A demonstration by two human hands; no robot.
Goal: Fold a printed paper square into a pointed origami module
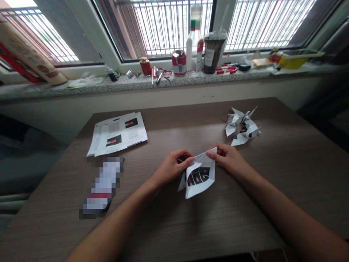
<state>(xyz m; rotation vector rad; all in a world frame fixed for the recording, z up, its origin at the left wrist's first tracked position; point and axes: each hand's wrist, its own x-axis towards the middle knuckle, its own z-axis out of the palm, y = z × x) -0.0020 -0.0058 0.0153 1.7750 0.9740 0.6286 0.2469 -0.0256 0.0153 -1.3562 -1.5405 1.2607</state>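
A printed sheet of paper (201, 176), partly folded, is held up above the middle of the table between my two hands. My left hand (178, 163) pinches its upper left edge, the thumb in front and the fingers behind. At the upper right corner my right hand (225, 156) grips the same paper between thumb and fingers. The lower part of the paper hangs free, with a flap curving toward me. Folded paper pieces (241, 127) with pointed tips lie in a cluster beyond my right hand.
A stack of printed sheets (117, 134) lies at the table's back left, with a pixelated phone-shaped object (103, 187) nearer me. On the windowsill (131, 85) stand a red can (179, 63), bottles, a dark drink cup (213, 52), small tools and a yellow container (293, 60).
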